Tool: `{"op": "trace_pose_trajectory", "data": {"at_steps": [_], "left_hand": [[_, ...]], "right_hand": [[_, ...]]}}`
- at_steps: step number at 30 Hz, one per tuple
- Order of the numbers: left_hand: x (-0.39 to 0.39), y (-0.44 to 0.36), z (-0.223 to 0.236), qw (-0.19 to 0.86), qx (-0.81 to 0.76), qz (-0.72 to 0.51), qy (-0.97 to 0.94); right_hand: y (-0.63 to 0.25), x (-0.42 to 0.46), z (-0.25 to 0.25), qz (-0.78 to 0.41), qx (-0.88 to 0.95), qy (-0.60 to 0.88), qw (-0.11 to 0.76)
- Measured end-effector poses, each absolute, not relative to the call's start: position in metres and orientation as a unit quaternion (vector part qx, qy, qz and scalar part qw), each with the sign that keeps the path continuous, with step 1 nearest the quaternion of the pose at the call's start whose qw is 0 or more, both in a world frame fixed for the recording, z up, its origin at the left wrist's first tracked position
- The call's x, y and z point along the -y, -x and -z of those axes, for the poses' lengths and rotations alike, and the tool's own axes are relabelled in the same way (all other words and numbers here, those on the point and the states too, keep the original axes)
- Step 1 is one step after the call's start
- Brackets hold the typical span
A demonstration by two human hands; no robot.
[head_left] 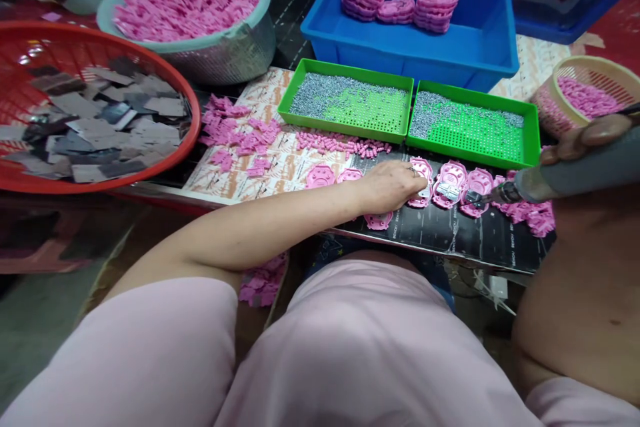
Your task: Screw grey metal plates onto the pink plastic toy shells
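Observation:
A row of pink plastic housings lies along the bench's front edge. At one pink housing (pixel 421 170) my left hand (pixel 390 185) reaches in with its fingers curled together; whatever they pinch is hidden. My right hand (pixel 590 137) is wrapped round a grey power screwdriver (pixel 600 163). The driver's tip points down at the housing on the right (pixel 479 181), on a dark metal piece there. Between the two hands sits another housing (pixel 451 173) with a shiny metal plate (pixel 449 191) in it. Beneath my left wrist, a further housing (pixel 379 221) is partly covered.
Two green trays (pixel 345 121) (pixel 475 155) of small screws stand behind the housings. Further back are a blue bin (pixel 405 57) with stacked pink parts and a pale basin (pixel 210 47) of pink pieces. A red basket (pixel 193 127) of flat plates is left, a cream basket (pixel 547 103) right.

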State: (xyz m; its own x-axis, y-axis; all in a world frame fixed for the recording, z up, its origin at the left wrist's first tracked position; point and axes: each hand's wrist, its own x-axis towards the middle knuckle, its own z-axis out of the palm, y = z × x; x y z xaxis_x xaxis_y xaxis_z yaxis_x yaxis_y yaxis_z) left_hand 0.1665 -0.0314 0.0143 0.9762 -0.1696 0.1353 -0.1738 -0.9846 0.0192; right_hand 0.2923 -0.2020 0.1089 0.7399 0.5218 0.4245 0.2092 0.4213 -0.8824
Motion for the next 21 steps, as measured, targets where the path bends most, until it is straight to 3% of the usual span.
{"op": "trace_pose_trajectory", "data": {"at_steps": [8,13,21], "left_hand": [[0.036,-0.167,-0.019,0.024,0.096,-0.055,-0.994],[0.038,-0.167,-0.019,0.034,0.071,-0.046,-0.996],[0.037,-0.168,-0.019,0.043,0.074,-0.047,-0.995]], "right_hand": [[-0.279,0.174,-0.082,-0.214,0.384,0.476,0.762],[-0.259,0.161,-0.096,-0.112,0.376,0.49,0.778],[-0.251,0.15,-0.083,-0.075,0.397,0.523,0.75]]}}
